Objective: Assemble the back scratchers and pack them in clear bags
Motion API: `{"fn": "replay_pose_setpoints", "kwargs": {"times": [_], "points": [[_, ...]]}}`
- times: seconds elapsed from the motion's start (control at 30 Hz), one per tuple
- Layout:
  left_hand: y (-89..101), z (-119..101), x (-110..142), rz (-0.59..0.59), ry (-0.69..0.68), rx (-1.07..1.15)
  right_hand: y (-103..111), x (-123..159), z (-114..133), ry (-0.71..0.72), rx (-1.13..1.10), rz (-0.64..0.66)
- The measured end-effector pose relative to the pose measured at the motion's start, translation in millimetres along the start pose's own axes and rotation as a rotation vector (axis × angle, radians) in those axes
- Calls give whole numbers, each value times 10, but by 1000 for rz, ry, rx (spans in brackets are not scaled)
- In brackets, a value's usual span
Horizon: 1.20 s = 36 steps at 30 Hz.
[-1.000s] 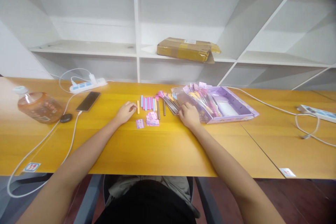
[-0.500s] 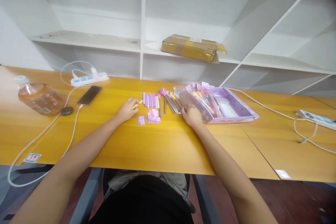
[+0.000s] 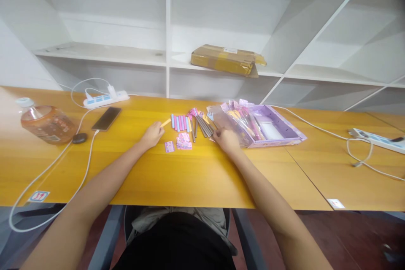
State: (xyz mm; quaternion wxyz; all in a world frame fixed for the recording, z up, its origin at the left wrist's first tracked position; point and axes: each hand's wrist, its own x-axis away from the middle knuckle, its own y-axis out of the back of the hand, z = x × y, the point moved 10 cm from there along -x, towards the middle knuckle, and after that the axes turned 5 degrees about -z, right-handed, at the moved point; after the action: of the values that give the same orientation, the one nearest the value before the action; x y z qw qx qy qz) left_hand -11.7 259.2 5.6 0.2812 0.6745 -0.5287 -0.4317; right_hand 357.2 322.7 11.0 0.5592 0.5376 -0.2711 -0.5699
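Note:
My left hand (image 3: 153,134) is closed on a small yellow tube (image 3: 165,122), which juts out from its fingertips. Just right of it, several pink, blue and yellow tubes (image 3: 180,122) lie side by side. Back scratchers with metal rods (image 3: 204,125) and pink, yellow and blue claw heads are fanned out beside them. The fingers of my right hand (image 3: 227,139) are pinched at the lower end of a back scratcher with a blue head (image 3: 210,116). Small pink printed cards (image 3: 184,141) lie in front of the tubes, a single card (image 3: 169,146) to their left.
A purple box (image 3: 281,130) with plastic-bagged items stands right of my right hand. At left are a phone (image 3: 106,118), a bottle of orange-brown drink (image 3: 47,124), a power strip (image 3: 106,98) and cables. A taped carton (image 3: 223,59) sits on the shelf behind.
The yellow tube in my left hand now points further up and away from the fingers. My right hand stays by the back scratchers. The camera view has shifted slightly.

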Motion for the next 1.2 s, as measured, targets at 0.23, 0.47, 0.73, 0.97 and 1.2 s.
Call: {"fn": "replay_pose_setpoints", "kwargs": {"times": [0.23,0.47,0.73,0.97,1.2], "points": [[-36,-208,121,71,-93,75,17,-22,-96,-8,-178,-47],[-49,-614,327,110,-241,118,121,5,-62,-46,-392,-121],[-116,-853,501,168,-335,120,429,8,166,-123,-885,-201],[-103,-911,520,187,-356,119,68,266,731,-215,-1392,-53],[-168,-903,533,212,-313,123,-86,430,681,-283,-1570,-61]]}}
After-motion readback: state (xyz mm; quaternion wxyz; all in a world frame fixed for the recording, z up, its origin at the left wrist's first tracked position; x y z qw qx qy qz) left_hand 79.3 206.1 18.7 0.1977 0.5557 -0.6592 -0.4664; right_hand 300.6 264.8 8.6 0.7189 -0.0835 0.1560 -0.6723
